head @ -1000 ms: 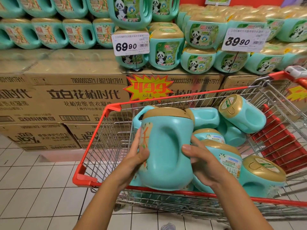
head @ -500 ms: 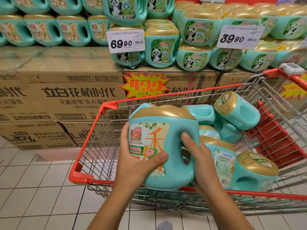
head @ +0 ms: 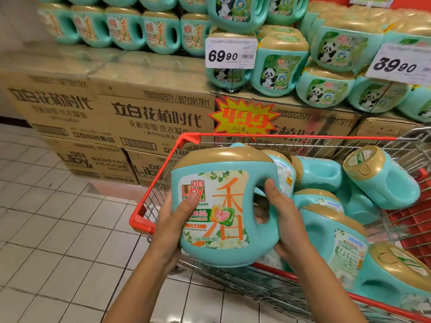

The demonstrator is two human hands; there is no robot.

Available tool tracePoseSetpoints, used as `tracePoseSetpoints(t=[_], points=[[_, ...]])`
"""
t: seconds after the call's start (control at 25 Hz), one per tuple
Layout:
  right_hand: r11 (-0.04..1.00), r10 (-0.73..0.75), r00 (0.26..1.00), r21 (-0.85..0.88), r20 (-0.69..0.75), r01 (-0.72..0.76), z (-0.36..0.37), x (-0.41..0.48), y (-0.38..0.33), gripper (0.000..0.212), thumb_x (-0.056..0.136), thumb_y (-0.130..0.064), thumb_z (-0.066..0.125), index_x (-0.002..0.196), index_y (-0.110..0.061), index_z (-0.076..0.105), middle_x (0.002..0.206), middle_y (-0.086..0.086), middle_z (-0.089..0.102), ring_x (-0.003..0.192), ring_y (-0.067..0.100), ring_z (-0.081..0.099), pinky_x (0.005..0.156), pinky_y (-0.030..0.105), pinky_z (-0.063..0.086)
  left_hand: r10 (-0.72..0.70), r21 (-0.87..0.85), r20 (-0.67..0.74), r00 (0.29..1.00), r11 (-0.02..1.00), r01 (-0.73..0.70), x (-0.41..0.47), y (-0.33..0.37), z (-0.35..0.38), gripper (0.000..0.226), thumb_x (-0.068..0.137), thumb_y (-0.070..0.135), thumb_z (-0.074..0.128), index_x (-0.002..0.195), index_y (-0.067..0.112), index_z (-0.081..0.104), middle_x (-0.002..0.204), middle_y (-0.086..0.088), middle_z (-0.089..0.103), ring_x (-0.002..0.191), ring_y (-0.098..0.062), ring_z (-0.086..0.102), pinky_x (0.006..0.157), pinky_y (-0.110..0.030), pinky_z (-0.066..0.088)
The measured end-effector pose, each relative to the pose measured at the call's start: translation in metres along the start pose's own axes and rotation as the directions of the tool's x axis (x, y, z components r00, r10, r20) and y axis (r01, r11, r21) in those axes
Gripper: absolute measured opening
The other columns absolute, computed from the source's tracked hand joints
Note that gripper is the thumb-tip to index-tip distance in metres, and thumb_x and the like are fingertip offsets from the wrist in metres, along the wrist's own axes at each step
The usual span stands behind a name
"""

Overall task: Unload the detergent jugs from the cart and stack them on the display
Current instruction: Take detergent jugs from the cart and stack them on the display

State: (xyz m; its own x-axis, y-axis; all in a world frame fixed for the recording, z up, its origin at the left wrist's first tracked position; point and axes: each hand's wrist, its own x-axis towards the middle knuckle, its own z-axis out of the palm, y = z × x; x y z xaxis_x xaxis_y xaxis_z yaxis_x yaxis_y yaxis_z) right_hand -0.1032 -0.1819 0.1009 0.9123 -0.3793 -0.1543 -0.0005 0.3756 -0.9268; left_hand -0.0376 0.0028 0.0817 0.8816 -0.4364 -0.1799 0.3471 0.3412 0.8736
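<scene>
teal jug (head: 224,206) with gold cap held upright between both hands, label toward the camera, above the near left corner of the red-rimmed cart (head: 186,138); left hand (head: 172,224) grasps its left side, thumb across the label; right hand (head: 284,220) grips the handle side, thumb over the handle; more jugs (head: 382,180) lie tumbled in the cart basket just right; display (head: 279,66) of stacked jugs sits beyond on cartons (head: 151,117)
</scene>
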Motion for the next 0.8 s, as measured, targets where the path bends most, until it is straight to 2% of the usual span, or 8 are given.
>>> tracePoseSetpoints(t=[0.12,0.24,0.36,0.48,0.56,0.6,0.68,0.8], points=[[0.991,-0.082,0.997,-0.106,0.007,0.082,0.048,0.017,0.014,0.036,0.079,-0.051,0.061,0.092,-0.021,0.074,0.093,0.007,0.074,0.081,0.018,0.07,0.064,0.027,0.056,0.109,-0.001,-0.064,0.992,0.994,-0.109,0.001,0.025,-0.036,0.087,0.045,0.054,0.092,0.117,0.017,0.06,0.106,-0.016,0.073,0.088,-0.031,0.073,0.063,-0.037,0.06],[0.969,-0.196,0.98,-0.163,-0.032,0.188,0.101,0.035,0.038,0.038,0.084,-0.05,0.06,0.096,-0.015,0.07,0.091,0.007,0.073,0.083,0.019,0.068,0.071,0.033,0.056,0.159,0.064,-0.057,0.986,0.986,-0.155,0.011,0.054,-0.087,0.086,0.049,0.055,0.09,0.121,0.022,0.058,0.108,-0.014,0.073,0.091,-0.032,0.073,0.064,-0.037,0.06],[0.967,-0.219,0.974,-0.147,-0.063,0.208,0.163,0.054,0.065,0.038,0.081,-0.051,0.057,0.091,-0.016,0.069,0.087,0.004,0.073,0.08,0.018,0.067,0.071,0.035,0.054,0.172,0.11,-0.013,0.985,0.979,-0.17,0.024,0.089,-0.147,0.088,0.051,0.056,0.088,0.128,0.03,0.054,0.11,-0.01,0.073,0.094,-0.03,0.073,0.065,-0.035,0.06],[0.962,-0.222,0.975,-0.168,-0.027,0.214,0.224,0.074,0.082,0.041,0.081,-0.056,0.061,0.09,-0.017,0.068,0.084,0.003,0.072,0.075,0.016,0.066,0.067,0.035,0.053,0.208,0.123,0.031,0.978,0.97,-0.211,0.04,0.125,-0.202,0.081,0.061,0.05,0.085,0.132,0.037,0.049,0.114,-0.009,0.071,0.097,-0.031,0.072,0.066,-0.037,0.06],[0.962,-0.235,0.972,-0.137,0.016,0.235,0.26,0.089,0.088,0.037,0.081,-0.053,0.06,0.092,-0.018,0.066,0.08,-0.001,0.071,0.07,0.013,0.065,0.061,0.031,0.051,0.233,0.119,0.047,0.971,0.964,-0.237,0.053,0.15,-0.233,0.076,0.067,0.043,0.083,0.134,0.038,0.047,0.115,-0.009,0.071,0.098,-0.031,0.071,0.068,-0.037,0.06],[0.964,-0.237,0.97,-0.113,0.043,0.241,0.273,0.097,0.087,0.039,0.079,-0.054,0.062,0.092,-0.018,0.065,0.079,-0.002,0.07,0.067,0.014,0.063,0.059,0.03,0.05,0.243,0.117,0.053,0.969,0.962,-0.248,0.061,0.159,-0.244,0.072,0.069,0.04,0.081,0.133,0.039,0.047,0.115,-0.008,0.071,0.098,-0.03,0.072,0.068,-0.036,0.06],[0.963,-0.246,0.963,-0.083,0.106,0.255,0.296,0.114,0.083,0.055,0.064,-0.066,0.074,0.09,-0.018,0.063,0.076,-0.002,0.066,0.062,0.014,0.057,0.055,0.026,0.046,0.269,0.119,0.073,0.96,0.954,-0.277,0.081,0.174,-0.262,0.064,0.073,0.036,0.077,0.131,0.039,0.05,0.115,-0.007,0.071,0.098,-0.028,0.072,0.068,-0.035,0.06],[0.928,-0.321,0.939,-0.155,0.126,0.338,0.32,0.151,0.074,0.077,0.046,-0.073,0.079,0.091,-0.014,0.059,0.065,-0.011,0.065,0.054,0.003,0.059,0.049,0.015,0.046,0.293,0.131,0.09,0.952,0.944,-0.303,0.125,0.196,-0.276,0.063,0.072,0.036,0.076,0.13,0.038,0.051,0.114,-0.006,0.072,0.098,-0.025,0.072,0.067,-0.032,0.059]])
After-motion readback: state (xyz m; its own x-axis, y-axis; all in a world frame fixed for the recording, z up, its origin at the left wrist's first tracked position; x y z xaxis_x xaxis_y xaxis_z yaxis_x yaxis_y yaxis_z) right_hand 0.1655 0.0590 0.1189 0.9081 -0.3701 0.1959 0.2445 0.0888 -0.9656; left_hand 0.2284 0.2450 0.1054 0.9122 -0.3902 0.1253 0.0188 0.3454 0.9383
